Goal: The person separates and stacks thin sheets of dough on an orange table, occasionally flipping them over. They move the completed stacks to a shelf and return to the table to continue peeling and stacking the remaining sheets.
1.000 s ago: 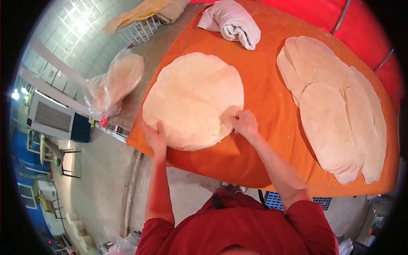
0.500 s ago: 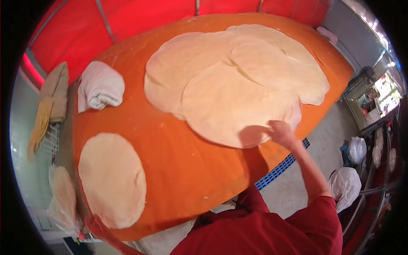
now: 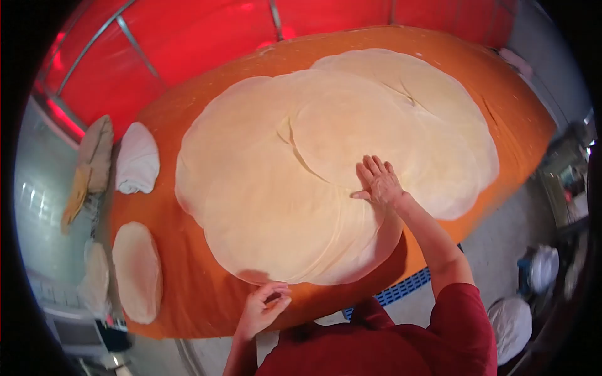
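Note:
Large round dough sheets overlap in a broad patch across the orange-covered table. My right hand lies flat on the upper surface near the patch's middle, fingers spread. At the near edge of the dough is my left hand, its fingers loosely bent and the thumb apart from them, with nothing visible between. Small folds crease the sheets where they overlap. A separate, smaller dough sheet lies at the left edge of the table.
A folded white cloth rests on the orange table cover at left. Beyond that edge hang brownish-yellow cloths. Red panels line the far side. Below the near right edge lies a blue plastic grate, with white bags further right.
My right hand has gone from the dough's near edge to flat on its middle. My left hand has moved right, from beside the separate sheet to the big patch. The view has shifted.

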Action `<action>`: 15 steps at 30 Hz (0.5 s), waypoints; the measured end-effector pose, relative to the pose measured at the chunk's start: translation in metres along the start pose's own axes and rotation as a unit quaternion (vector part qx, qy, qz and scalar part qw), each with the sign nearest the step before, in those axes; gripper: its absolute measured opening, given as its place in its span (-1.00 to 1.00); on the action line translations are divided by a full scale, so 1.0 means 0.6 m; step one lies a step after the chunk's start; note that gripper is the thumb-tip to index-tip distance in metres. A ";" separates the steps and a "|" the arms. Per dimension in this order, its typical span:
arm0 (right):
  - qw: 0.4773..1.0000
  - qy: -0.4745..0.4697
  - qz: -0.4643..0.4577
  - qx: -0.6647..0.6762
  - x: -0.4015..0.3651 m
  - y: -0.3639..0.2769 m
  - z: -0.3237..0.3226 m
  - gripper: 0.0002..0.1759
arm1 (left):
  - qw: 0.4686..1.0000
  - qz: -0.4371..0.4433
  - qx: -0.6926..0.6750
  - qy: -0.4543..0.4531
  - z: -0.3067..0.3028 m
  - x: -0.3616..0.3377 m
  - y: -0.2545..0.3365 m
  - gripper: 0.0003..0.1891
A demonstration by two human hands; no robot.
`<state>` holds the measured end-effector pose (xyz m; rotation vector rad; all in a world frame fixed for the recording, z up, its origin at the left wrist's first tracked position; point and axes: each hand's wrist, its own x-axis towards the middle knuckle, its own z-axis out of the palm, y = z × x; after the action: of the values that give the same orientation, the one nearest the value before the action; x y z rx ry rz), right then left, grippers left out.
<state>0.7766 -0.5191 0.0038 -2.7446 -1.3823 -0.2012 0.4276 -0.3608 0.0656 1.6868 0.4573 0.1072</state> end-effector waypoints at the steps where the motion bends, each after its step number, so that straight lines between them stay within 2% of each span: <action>1: 0.999 0.007 -0.041 0.002 0.012 0.010 0.005 -0.20 | 0.998 -0.007 0.053 -0.019 0.016 -0.001 0.009 -0.73; 2: 0.998 0.007 -0.061 0.009 0.020 0.021 0.006 -0.20 | 0.998 -0.013 0.053 0.001 0.033 0.001 0.015 -0.73; 4: 0.990 -0.046 -0.132 -0.034 0.025 0.026 -0.005 -0.38 | 0.999 -0.040 -0.010 0.020 0.057 -0.001 0.014 -0.72; 8: 0.975 -0.028 -0.222 -0.018 0.038 0.031 0.033 -0.51 | 0.992 -0.060 0.029 0.109 0.077 -0.010 0.032 -0.74; 10: 0.965 0.198 -0.158 -0.070 0.034 0.026 0.036 -0.58 | 0.990 -0.062 -0.017 0.127 0.077 -0.002 0.011 -0.75; 11: 0.965 0.191 -0.162 -0.072 0.036 0.031 0.034 -0.58 | 0.984 -0.082 -0.061 0.147 0.074 0.008 0.001 -0.76; 13: 0.971 0.067 -0.213 0.086 0.075 0.057 0.014 -0.67 | 0.973 -0.098 -0.094 0.186 0.070 0.041 0.010 -0.78; 15: 0.964 -0.208 -0.152 0.066 0.194 0.142 -0.021 -0.74 | 0.967 -0.082 -0.162 0.179 0.068 0.073 -0.006 -0.78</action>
<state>0.9125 -0.4788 0.0332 -2.5432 -1.8360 0.4662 0.4802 -0.3829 0.0466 1.3032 0.8035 0.3498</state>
